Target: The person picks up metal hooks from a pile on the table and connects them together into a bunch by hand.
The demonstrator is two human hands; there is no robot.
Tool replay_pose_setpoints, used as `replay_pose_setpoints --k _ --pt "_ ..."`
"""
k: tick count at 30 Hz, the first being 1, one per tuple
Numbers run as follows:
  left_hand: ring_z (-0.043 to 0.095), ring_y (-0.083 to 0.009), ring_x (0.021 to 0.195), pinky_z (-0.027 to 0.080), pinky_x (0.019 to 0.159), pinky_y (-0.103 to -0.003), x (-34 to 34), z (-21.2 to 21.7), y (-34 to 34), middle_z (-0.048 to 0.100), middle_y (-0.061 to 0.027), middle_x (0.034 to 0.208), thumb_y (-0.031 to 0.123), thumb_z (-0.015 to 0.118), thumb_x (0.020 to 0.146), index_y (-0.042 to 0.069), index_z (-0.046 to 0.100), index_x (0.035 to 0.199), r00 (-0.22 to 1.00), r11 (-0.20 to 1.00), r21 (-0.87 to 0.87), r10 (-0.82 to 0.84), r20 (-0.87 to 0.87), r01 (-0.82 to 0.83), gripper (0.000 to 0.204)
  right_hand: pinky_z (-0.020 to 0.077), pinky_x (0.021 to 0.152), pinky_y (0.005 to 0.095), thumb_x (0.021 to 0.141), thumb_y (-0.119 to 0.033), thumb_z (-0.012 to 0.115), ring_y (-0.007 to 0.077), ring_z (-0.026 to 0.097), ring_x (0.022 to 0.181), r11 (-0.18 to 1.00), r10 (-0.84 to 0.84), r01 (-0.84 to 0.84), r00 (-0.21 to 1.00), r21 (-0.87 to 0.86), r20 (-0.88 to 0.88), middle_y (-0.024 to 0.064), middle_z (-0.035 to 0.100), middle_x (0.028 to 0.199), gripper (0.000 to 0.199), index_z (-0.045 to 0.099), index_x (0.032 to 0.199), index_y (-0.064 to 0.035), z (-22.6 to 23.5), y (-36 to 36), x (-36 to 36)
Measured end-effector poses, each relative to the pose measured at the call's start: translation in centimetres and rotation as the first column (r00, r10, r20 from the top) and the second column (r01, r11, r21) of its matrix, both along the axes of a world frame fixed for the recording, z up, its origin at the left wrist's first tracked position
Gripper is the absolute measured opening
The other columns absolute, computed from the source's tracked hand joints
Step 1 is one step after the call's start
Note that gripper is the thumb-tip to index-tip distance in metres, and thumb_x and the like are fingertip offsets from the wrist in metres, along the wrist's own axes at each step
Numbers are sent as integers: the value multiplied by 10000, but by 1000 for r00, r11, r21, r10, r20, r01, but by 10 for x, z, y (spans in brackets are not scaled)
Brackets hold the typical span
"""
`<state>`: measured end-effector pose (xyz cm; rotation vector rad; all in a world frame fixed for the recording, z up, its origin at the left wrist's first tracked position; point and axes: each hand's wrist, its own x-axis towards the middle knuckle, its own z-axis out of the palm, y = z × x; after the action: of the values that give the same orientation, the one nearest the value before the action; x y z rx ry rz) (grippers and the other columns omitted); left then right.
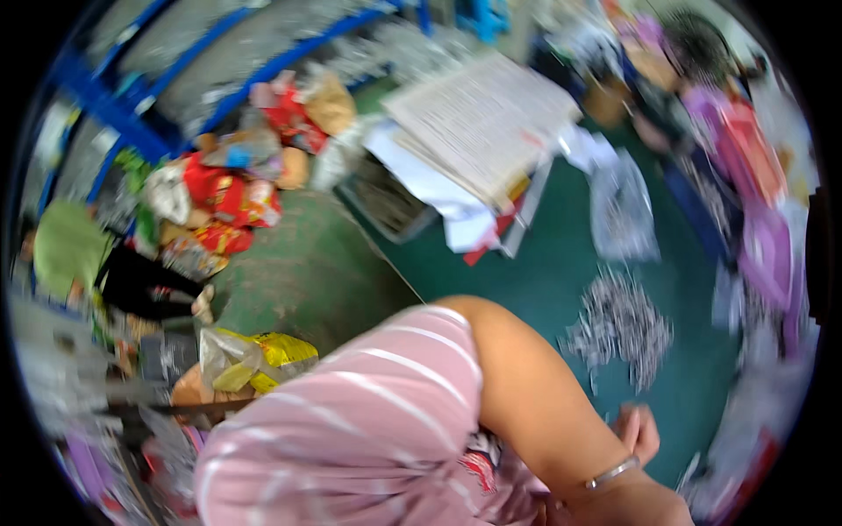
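- Lower right of the frame: one hand (638,431), fingers curled, rests at the near edge of a heap of small silvery metal parts (618,324) on the green table (535,280). Blur hides whether the fingertips pinch a part; which hand it is, and its grip, cannot be told.
- One forearm with a metal bangle (611,473) crosses from the pink striped sleeve (351,421); no second hand can be made out.
- Judgement: picking goes best from the heap's loose near fringe, a few parts at a time, so the heap is not scattered.
- Count: one loose heap; one clear bag of like parts (621,215), upper right of centre.
- Count: one stack of papers (478,123), top centre; snack packets (228,197), upper left, too blurred to count.
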<state>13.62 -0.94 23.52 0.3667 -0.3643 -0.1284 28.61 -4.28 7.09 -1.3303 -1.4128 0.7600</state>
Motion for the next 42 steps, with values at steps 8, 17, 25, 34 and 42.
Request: replay_pose_setpoints --k 8,17,25,34,42 --pt "501 -54 723 418 643 -205 -32 -126 65 560 -6 829 99 574 851 26 562 893 425 256 855 904 -46 -451 85 387 565 247 784 13 597 137 490 604 973 -230 232 969 -13 93 68 545 660 132 528 671 16 -21 -24 41" --pt "525 -158 760 433 658 -251 -65 -209 57 531 -72 969 46 675 713 16 565 1005 295 -562 795 818 494 227 314 451 607 273 735 46 616 200 552 653 990 -127 139 947 -20 296 103 575 748 84 579 803 13 -36 -28 22" --pt "561 -221 674 454 600 -296 -30 -227 65 561 -93 861 -40 637 708 24 596 946 379 -625 780 724 577 8 250 419 694 361 709 -18 639 282 524 783 998 -63 42 856 52 513 90 567 850 150 597 851 -35 -40 0 11" --pt "567 -244 868 479 726 -299 -24 -205 57 570 -108 994 20 715 655 41 620 973 387 -690 700 603 697 -186 333 423 626 288 768 -31 620 208 532 706 962 94 -69 992 -265 82 78 555 798 62 586 810 -2 -40 3 10" --pt "580 -112 678 470 597 -222 -34 -205 49 627 -56 813 26 666 755 10 614 828 464 -80 988 876 133 -131 90 441 626 305 790 -33 602 217 549 694 982 113 -81 976 -171 188 96 564 763 67 602 853 -12 -30 12 4"
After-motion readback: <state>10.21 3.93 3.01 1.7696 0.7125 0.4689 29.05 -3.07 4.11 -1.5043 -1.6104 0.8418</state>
